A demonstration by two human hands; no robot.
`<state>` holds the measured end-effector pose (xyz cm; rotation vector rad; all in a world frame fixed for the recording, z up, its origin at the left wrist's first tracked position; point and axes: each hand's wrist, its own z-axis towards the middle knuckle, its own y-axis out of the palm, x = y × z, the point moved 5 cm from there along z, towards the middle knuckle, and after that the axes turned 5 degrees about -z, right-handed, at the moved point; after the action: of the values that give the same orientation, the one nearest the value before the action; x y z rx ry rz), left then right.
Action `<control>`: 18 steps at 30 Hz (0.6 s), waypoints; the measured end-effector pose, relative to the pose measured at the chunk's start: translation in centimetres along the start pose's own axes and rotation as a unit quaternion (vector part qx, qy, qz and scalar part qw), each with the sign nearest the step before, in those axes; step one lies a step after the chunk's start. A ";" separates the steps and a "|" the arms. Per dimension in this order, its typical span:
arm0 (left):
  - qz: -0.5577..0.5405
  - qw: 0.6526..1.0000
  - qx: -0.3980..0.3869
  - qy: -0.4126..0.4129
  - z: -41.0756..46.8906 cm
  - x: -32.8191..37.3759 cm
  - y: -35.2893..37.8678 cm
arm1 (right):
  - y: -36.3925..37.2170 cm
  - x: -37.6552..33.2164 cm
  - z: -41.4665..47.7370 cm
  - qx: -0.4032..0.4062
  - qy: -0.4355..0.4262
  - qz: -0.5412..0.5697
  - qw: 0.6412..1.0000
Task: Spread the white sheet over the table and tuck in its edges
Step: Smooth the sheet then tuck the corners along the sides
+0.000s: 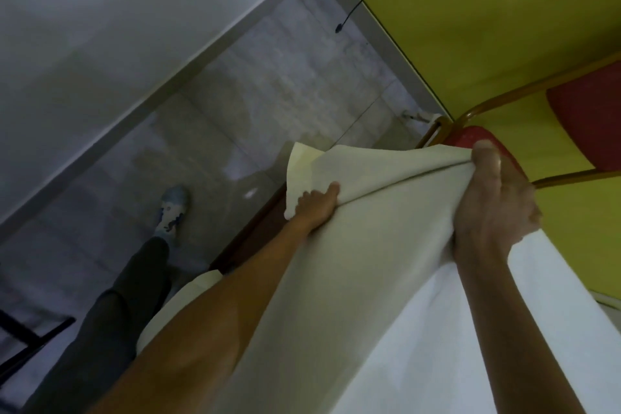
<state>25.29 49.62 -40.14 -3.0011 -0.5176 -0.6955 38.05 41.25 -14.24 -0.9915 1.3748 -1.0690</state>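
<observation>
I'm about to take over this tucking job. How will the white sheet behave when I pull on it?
The white sheet looks floppy: it creases where the left hand and right hand grip it. It probably drapes rather than holds shape, since its free corner curls. It seems light, held up by pinches alone.

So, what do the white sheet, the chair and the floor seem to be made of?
The white sheet looks like matte woven cloth: it folds and puckers softly where both hands grip it. The chair seems to have a thin metal tube frame in a brassy finish, with red padding, maybe fabric or vinyl. The floor looks like glossy grey tile, with visible joints and a light reflection.
</observation>
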 end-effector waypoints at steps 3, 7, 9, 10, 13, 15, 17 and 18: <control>-0.062 0.982 0.021 0.175 -6.6 9.2 0.2 | 0.0 -0.2 0.0 -0.018 -0.003 -0.018 1.000; -0.139 0.914 -0.113 0.364 -14.2 20.0 2.5 | -0.3 -0.4 -0.4 -0.019 0.003 -0.023 1.000; -0.102 0.911 -0.177 0.359 -15.7 21.7 4.7 | -0.6 -0.2 -0.6 0.005 -0.001 0.001 1.000; -0.081 0.911 -0.187 0.359 -15.9 21.8 5.5 | -0.8 0.0 -0.8 0.020 0.002 0.022 1.000; -0.016 0.917 -0.159 0.365 -16.1 21.0 6.4 | -1.1 0.9 -0.5 0.000 0.006 0.085 0.996; 0.049 0.910 -0.143 0.387 -16.6 21.2 6.6 | -1.3 2.3 -0.3 -0.051 -0.029 0.055 0.997; 0.090 0.906 -0.110 0.398 -16.4 21.3 6.1 | -1.3 4.3 -0.5 -0.080 -0.082 -0.035 0.993; 0.105 0.903 -0.098 0.404 -16.3 21.4 6.1 | -1.6 6.1 -0.5 -0.075 -0.098 -0.073 0.990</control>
<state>38.45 49.16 -15.92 -2.4941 -0.0735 -1.8957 37.12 34.98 -14.16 -1.2905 1.2494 -0.9553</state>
